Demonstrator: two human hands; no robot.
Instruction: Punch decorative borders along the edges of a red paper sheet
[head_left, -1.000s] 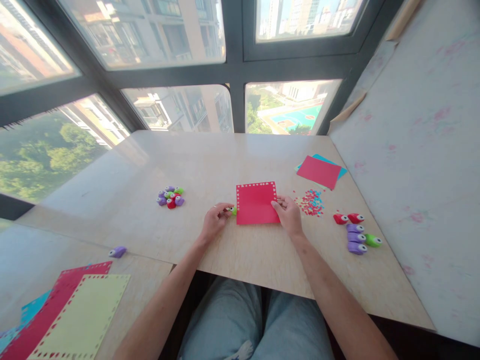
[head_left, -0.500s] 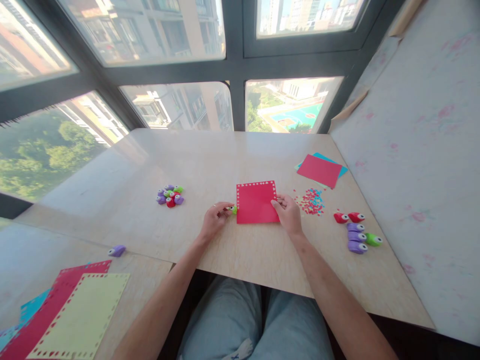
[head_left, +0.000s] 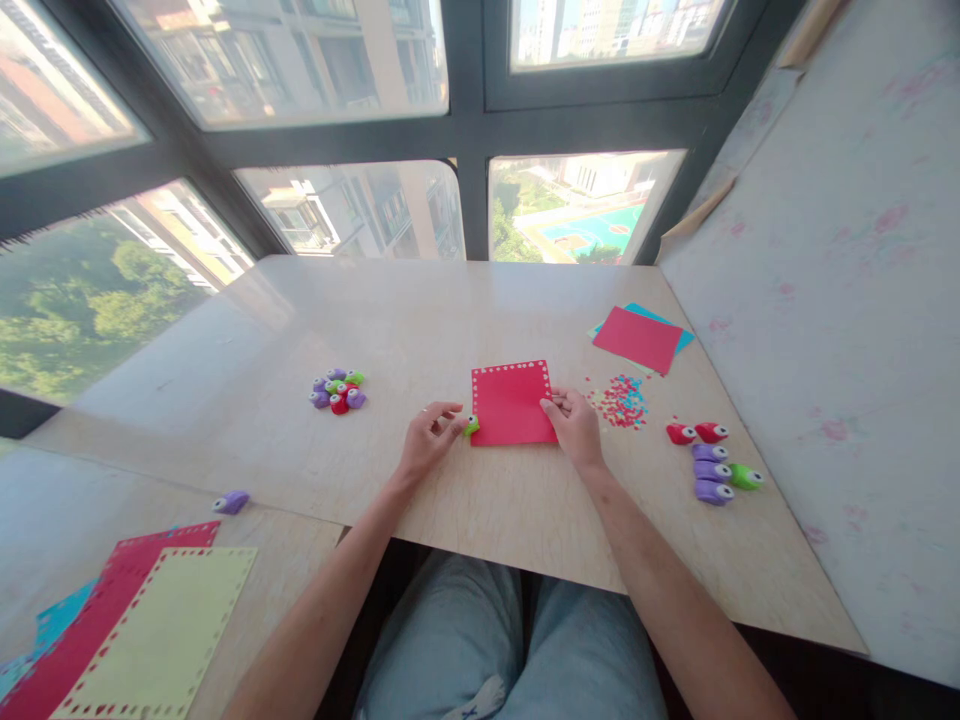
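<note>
A red sheet of paper (head_left: 511,405) lies on the table before me, with small punched holes along its top edge and part of its left and right edges. At its lower left edge sits a green craft punch (head_left: 471,425) with an eye-like dot. My left hand (head_left: 431,438) has its thumb against this punch and its index finger raised a little above; the grip is partly hidden. On the opposite side, my right hand (head_left: 576,420) pinches the sheet's right edge, thumb on top.
Several punches cluster at left (head_left: 339,390) and right (head_left: 712,465); one purple punch (head_left: 231,502) lies apart. Paper confetti (head_left: 624,402) is scattered beside my right hand. Uncut sheets (head_left: 637,338) lie far right, punched yellow paper (head_left: 161,630) near left. Windows and a wall border the table.
The green punch has shifted slightly down along the sheet's left edge, and more of it shows. My left index finger has lifted and straightened. My right hand stays on the sheet.
</note>
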